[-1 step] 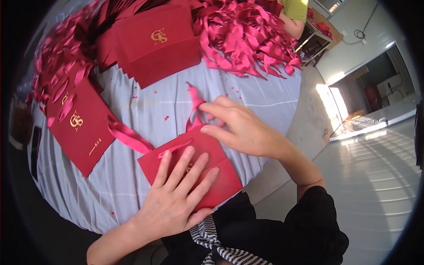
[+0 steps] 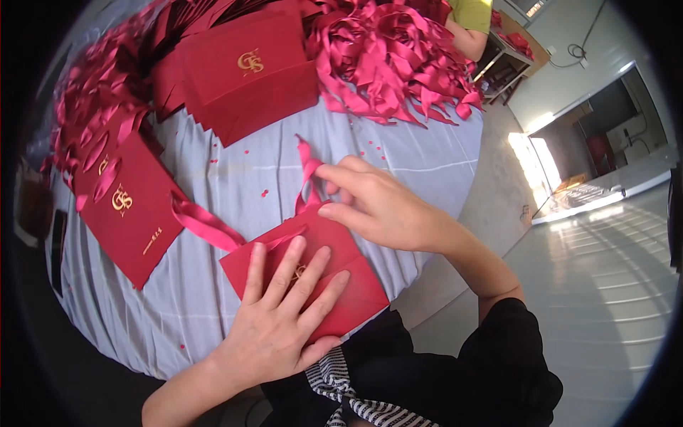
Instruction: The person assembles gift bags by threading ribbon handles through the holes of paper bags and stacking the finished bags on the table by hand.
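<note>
A small red paper gift bag (image 2: 348, 249) with a gold emblem lies flat at the table's near edge. Across its front my left hand (image 2: 277, 313) rests with fingers spread, partly covering the emblem. A pink-red ribbon (image 2: 307, 160) rises from the bag's top edge, its tip pointing away from me. My right hand (image 2: 380, 203) is closed at this ribbon, index finger against it and thumb by the bag's top edge; its other fingers are curled and partly hidden. Another pink-red ribbon (image 2: 206, 224) stretches left from the same bag's top edge towards a second red bag (image 2: 131, 213).
Farther back stands a stack of red bags (image 2: 245, 92), beside a heap of loose ribbons (image 2: 391, 57). More ribboned bags (image 2: 99, 92) pile up at the left. Red scraps (image 2: 265, 193) dot the grey-blue tablecloth (image 2: 192, 292). Another person's arm (image 2: 467, 39) shows at the far right.
</note>
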{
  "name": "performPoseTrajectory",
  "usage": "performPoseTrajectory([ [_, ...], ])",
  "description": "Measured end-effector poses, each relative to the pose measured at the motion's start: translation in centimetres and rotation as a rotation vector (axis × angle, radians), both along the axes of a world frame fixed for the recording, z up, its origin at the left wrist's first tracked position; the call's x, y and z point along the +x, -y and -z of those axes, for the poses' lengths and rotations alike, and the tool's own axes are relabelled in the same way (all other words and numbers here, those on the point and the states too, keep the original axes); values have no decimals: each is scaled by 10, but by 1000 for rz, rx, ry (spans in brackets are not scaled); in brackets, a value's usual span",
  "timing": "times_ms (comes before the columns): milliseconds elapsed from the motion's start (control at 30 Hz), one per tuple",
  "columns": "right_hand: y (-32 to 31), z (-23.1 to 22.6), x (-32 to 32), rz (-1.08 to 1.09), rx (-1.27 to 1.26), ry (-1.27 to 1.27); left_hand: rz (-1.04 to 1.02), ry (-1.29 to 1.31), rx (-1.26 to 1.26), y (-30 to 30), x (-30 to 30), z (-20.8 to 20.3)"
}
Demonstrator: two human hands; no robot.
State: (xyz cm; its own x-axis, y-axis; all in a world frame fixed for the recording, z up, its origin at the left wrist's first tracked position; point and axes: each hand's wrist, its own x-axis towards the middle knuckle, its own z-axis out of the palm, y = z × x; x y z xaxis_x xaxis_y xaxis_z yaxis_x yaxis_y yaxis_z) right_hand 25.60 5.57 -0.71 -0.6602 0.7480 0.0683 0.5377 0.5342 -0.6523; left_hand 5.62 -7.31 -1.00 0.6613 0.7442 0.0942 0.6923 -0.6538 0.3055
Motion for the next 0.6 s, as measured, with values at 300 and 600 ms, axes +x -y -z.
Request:
performPoseTrajectory([
  [300, -12, 6, -10, 26, -38, -50, 5, -27, -29, -2, 3, 4],
  [600, -12, -7, -13, 48, -155, -33, 6, 2, -33, -3, 0, 6],
])
